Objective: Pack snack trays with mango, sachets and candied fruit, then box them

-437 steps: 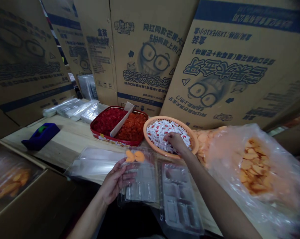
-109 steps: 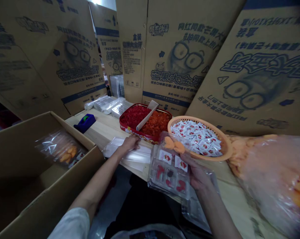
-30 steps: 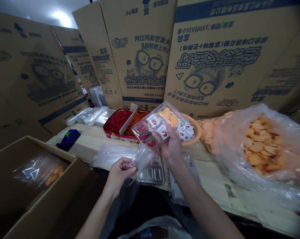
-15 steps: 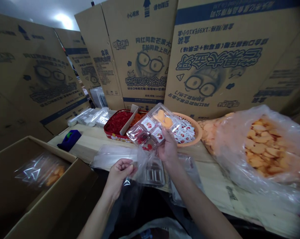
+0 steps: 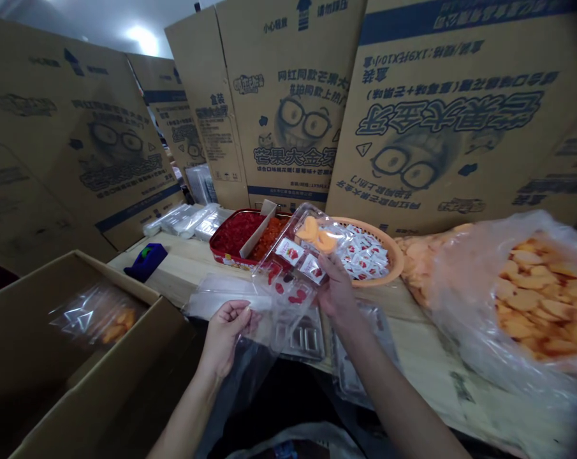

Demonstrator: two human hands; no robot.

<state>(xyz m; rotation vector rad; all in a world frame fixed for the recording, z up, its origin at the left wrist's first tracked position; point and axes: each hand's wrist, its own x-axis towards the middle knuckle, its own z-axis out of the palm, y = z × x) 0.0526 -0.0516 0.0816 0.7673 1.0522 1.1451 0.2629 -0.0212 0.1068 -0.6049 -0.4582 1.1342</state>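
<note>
My right hand [image 5: 335, 285] grips a clear plastic tray [image 5: 264, 273] by its right edge, tilted above the table. In its compartments lie orange candy pieces [image 5: 317, 234], two small white sachets [image 5: 289, 251] with red print, and red candy pieces [image 5: 296, 296]. My left hand [image 5: 231, 325] pinches the edge of a clear plastic bag [image 5: 269, 319], whose mouth reaches the tray's lower end. How far the tray is inside the bag I cannot tell. Beneath them, an unfilled clear tray [image 5: 307, 341] lies on the table.
Behind stand a red tin [image 5: 231, 258] of red and orange candy and an orange basket [image 5: 396, 258] of sachets. A large bag of orange candy [image 5: 532, 287] is at right. At left are a cardboard box [image 5: 78, 382] and a blue tape dispenser [image 5: 146, 261]. Tall cartons [image 5: 278, 57] wall the back.
The view has shifted left, so everything appears farther right. The bag's mouth now lies over the tray's lower end, and the tray is tilted more steeply.
</note>
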